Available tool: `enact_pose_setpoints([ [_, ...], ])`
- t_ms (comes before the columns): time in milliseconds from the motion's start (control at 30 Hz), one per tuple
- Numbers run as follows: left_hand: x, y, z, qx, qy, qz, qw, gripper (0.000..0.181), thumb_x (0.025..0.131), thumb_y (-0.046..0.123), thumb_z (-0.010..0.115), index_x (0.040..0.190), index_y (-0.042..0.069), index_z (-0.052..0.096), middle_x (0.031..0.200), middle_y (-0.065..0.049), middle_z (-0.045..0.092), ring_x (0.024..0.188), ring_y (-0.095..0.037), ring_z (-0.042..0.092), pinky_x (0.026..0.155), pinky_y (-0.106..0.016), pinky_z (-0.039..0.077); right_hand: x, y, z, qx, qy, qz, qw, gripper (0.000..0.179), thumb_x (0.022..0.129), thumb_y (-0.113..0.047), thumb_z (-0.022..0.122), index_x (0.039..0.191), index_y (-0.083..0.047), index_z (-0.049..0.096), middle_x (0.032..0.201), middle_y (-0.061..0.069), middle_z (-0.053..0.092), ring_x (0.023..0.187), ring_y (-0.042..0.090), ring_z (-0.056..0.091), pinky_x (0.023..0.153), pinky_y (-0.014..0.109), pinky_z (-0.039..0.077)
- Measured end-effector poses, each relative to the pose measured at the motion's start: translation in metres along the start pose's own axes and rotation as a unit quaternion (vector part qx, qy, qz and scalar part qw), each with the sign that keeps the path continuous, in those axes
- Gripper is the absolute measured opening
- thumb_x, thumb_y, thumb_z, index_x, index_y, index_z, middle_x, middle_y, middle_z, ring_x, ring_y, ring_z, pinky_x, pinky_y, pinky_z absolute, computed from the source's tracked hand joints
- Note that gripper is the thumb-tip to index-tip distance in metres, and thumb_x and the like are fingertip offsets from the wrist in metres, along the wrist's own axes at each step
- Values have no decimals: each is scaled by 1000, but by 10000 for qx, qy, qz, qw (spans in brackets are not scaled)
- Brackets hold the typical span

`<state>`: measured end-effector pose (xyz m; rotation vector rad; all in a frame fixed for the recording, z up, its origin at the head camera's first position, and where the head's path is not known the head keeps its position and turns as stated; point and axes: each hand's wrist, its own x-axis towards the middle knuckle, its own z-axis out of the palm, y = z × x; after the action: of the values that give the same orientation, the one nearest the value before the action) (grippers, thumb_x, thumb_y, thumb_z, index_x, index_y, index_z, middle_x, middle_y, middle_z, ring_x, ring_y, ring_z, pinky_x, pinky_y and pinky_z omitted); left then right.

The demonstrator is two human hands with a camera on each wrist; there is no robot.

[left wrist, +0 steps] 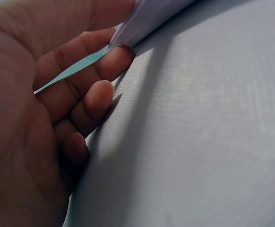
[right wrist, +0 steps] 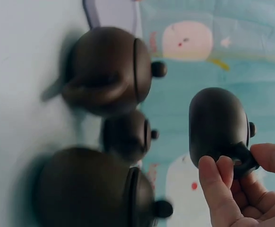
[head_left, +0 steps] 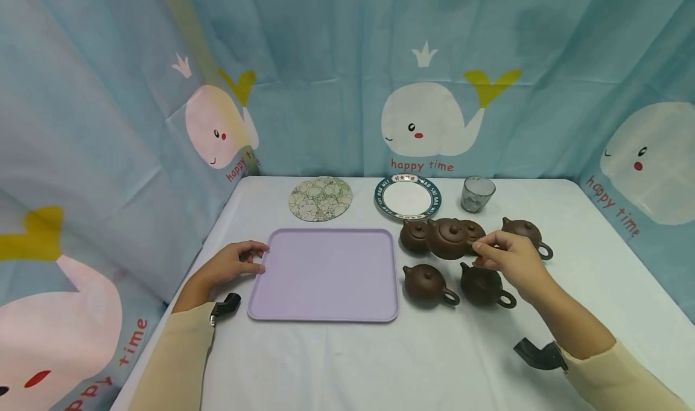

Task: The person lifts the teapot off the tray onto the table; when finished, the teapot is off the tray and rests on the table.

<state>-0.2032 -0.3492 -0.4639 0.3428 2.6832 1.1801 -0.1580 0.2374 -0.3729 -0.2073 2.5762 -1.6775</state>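
Observation:
My right hand (head_left: 513, 260) pinches the handle of a small dark brown teapot (head_left: 447, 239), lifted above the other pots. Its lid and knob show in the right wrist view, where the held teapot (right wrist: 218, 130) is in front of the curtain. Several matching teapots (head_left: 426, 285) stand on the table below and around it, one partly hidden behind the held pot. At the left, my left hand (head_left: 230, 263) grips the left rim of a flat lilac tray (head_left: 323, 278). In the left wrist view, the thumb lies over the tray's edge (left wrist: 149, 19), with curled fingers beside it.
A patterned round mat (head_left: 320, 200) lies behind the tray. To its right are a white plate with a dark green lettered rim (head_left: 381, 197) and a clear glass (head_left: 478, 194). A blue whale-print curtain (head_left: 326, 97) hangs along the back and sides of the white-covered table.

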Motion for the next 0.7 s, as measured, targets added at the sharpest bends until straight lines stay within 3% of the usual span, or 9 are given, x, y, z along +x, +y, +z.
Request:
enact_pose_setpoints([
  [200, -9, 29, -4, -35, -81, 32, 10000, 47, 83, 10, 77, 124, -2, 60, 87, -11, 52, 82, -26, 47, 67, -27, 39, -15, 16, -23, -196, 236, -136, 9994, 33, 100, -18, 56, 103, 14, 59, 106, 20, 59, 80, 14, 65, 74, 25, 53],
  [300, -12, 37, -4, -2, -86, 26, 10000, 47, 83, 10, 77, 124, -2, 60, 88, -12, 53, 82, -27, 47, 68, -27, 39, -22, 23, -34, -331, 363, -73, 9988, 34, 101, -20, 55, 103, 14, 58, 103, 19, 59, 80, 13, 66, 73, 24, 53],
  [700, -13, 38, -3, -54, -22, -39, 10000, 46, 82, 9, 77, 123, -2, 60, 89, -14, 53, 83, -27, 47, 67, -27, 39, -48, 65, -68, -488, 749, 350, 9954, 29, 100, -19, 56, 96, 9, 62, 96, 8, 60, 76, 10, 68, 68, 20, 52],
])
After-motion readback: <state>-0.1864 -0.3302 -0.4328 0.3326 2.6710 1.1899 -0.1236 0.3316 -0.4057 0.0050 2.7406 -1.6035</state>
